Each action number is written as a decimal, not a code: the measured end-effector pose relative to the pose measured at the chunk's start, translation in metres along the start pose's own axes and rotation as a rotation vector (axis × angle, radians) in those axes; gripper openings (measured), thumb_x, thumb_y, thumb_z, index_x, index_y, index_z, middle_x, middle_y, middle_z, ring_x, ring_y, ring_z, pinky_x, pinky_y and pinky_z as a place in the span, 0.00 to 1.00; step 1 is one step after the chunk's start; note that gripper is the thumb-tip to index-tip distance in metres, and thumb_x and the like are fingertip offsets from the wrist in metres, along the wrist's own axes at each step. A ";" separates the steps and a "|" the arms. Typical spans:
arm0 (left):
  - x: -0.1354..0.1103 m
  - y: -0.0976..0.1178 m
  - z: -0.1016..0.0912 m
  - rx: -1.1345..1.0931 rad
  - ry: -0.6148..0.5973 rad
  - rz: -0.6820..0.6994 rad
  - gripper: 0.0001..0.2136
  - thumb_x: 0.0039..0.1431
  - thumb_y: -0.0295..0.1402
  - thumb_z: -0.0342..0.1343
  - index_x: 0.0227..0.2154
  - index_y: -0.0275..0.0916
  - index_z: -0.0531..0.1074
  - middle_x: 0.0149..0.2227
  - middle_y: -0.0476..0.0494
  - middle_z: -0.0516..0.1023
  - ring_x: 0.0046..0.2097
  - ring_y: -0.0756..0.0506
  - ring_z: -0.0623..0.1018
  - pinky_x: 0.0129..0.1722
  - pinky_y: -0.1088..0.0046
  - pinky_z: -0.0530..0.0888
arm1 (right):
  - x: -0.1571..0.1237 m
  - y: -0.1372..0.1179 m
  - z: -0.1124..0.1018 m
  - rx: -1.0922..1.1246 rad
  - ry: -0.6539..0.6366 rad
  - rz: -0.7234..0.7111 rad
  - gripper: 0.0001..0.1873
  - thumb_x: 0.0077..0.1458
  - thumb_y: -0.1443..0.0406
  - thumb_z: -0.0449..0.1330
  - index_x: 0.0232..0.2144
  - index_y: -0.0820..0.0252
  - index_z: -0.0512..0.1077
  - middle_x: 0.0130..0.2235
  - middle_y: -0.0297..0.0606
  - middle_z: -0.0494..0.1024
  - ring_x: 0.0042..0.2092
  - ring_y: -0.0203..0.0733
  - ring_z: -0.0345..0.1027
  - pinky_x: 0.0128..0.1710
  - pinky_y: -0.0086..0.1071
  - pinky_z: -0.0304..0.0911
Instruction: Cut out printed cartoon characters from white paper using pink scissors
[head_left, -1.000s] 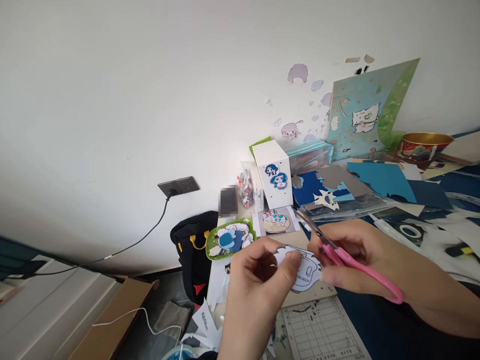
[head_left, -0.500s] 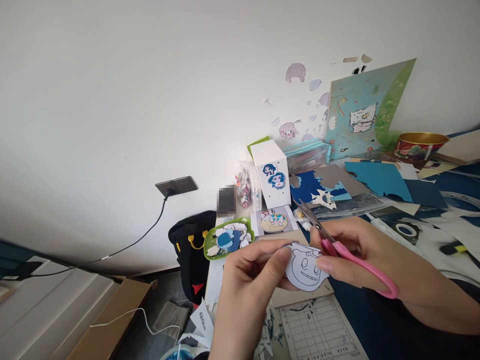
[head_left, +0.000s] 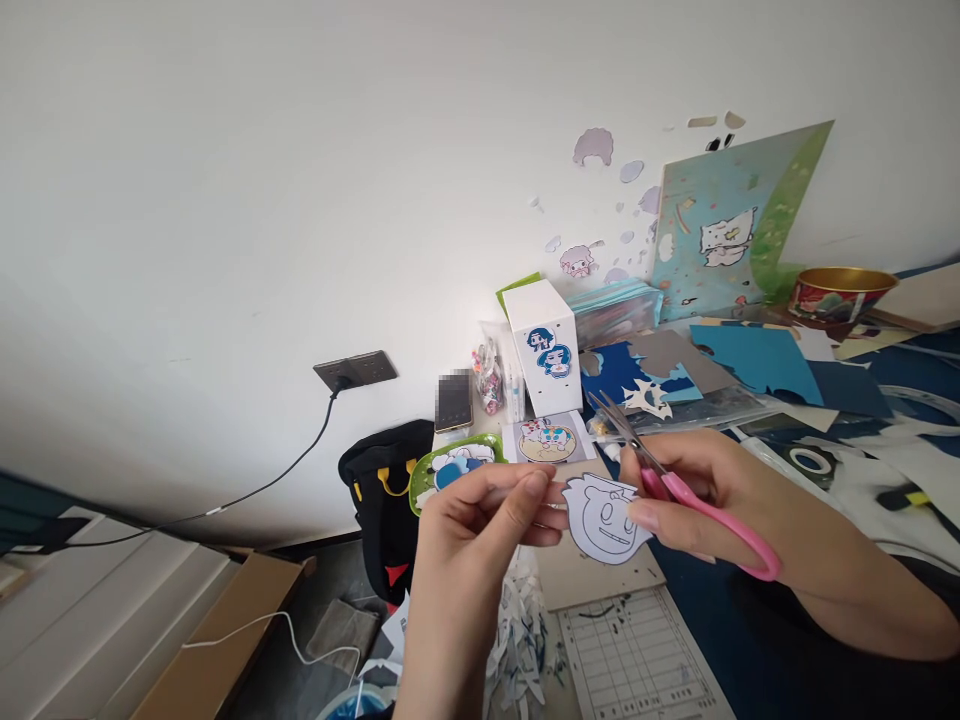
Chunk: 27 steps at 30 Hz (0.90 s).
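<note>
My left hand (head_left: pixel 480 520) pinches the left edge of a white paper cutout (head_left: pixel 604 520) printed with a cartoon face, holding it up above the desk. My right hand (head_left: pixel 697 490) grips pink-handled scissors (head_left: pixel 679 490), whose metal blades point up and to the left, just above the cutout's upper right edge. The right thumb touches the cutout's right side.
The desk is crowded: a green tray of cutouts (head_left: pixel 450 470), a white box with stickers (head_left: pixel 546 348), a phone (head_left: pixel 454 400), blue paper sheets (head_left: pixel 757 362), a gold bowl (head_left: pixel 840 290), tape roll (head_left: pixel 814 462), a printed grid sheet (head_left: pixel 645 660), paper scraps (head_left: pixel 517 650). A black bag (head_left: pixel 382 510) and cardboard lie on the floor at left.
The cutout has been turned in my left hand so its face is upright and fully in view. Both hands have risen a little; the scissors stay beside the paper's edge.
</note>
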<state>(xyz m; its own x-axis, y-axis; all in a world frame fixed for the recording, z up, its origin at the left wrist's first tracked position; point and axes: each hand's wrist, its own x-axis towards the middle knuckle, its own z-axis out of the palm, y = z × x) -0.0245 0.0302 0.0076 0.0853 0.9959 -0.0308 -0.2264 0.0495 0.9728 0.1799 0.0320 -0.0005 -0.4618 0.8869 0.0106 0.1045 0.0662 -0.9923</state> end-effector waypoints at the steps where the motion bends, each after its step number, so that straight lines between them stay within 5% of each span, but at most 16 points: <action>1: 0.000 0.001 -0.001 0.011 0.012 0.014 0.03 0.52 0.30 0.66 0.26 0.39 0.83 0.23 0.47 0.83 0.25 0.51 0.79 0.26 0.81 0.76 | 0.000 0.000 -0.001 0.012 0.000 -0.005 0.14 0.54 0.60 0.63 0.25 0.58 0.61 0.24 0.25 0.56 0.24 0.32 0.48 0.23 0.29 0.44; 6: -0.005 0.006 0.002 0.094 0.063 0.129 0.07 0.53 0.32 0.65 0.22 0.38 0.79 0.25 0.47 0.83 0.28 0.51 0.78 0.29 0.80 0.74 | -0.001 -0.002 -0.002 0.070 0.008 -0.001 0.15 0.52 0.62 0.66 0.25 0.58 0.62 0.23 0.24 0.57 0.23 0.31 0.48 0.21 0.28 0.44; 12: -0.011 0.002 0.011 0.226 -0.079 0.085 0.07 0.48 0.34 0.68 0.25 0.36 0.77 0.21 0.49 0.77 0.24 0.50 0.74 0.26 0.77 0.73 | -0.006 -0.012 0.009 0.007 0.041 -0.005 0.15 0.57 0.58 0.62 0.25 0.57 0.61 0.20 0.23 0.57 0.21 0.31 0.49 0.21 0.27 0.46; 16: -0.009 0.010 -0.008 0.260 0.071 0.200 0.07 0.54 0.36 0.64 0.29 0.37 0.78 0.26 0.48 0.79 0.27 0.50 0.75 0.28 0.76 0.74 | -0.015 -0.010 0.002 -0.098 0.045 0.027 0.13 0.54 0.60 0.65 0.25 0.59 0.66 0.22 0.26 0.63 0.23 0.32 0.55 0.23 0.28 0.53; 18: -0.009 0.015 -0.023 0.296 0.177 0.254 0.10 0.57 0.38 0.61 0.39 0.39 0.78 0.34 0.47 0.80 0.31 0.50 0.77 0.31 0.77 0.75 | -0.024 0.005 -0.010 -0.137 0.070 0.073 0.11 0.54 0.59 0.65 0.29 0.59 0.69 0.23 0.27 0.65 0.23 0.33 0.57 0.24 0.28 0.56; 22: -0.007 0.015 -0.047 0.397 0.273 0.252 0.20 0.57 0.42 0.60 0.51 0.40 0.72 0.32 0.51 0.77 0.26 0.50 0.77 0.27 0.75 0.75 | -0.048 0.064 -0.028 -0.214 0.204 0.192 0.13 0.53 0.55 0.63 0.31 0.59 0.72 0.15 0.22 0.61 0.16 0.33 0.55 0.21 0.29 0.57; 27: 0.009 -0.002 -0.060 0.567 0.172 0.071 0.19 0.51 0.36 0.67 0.45 0.37 0.72 0.31 0.50 0.78 0.27 0.48 0.78 0.24 0.74 0.74 | -0.078 0.136 -0.007 -0.219 0.328 0.256 0.14 0.48 0.55 0.63 0.33 0.59 0.74 0.18 0.24 0.63 0.16 0.34 0.58 0.16 0.29 0.58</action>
<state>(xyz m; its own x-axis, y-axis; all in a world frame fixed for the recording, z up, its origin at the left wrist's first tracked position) -0.0810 0.0437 -0.0083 -0.0807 0.9956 0.0477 0.3315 -0.0183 0.9433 0.2363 -0.0253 -0.1350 -0.0977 0.9826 -0.1581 0.3788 -0.1102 -0.9189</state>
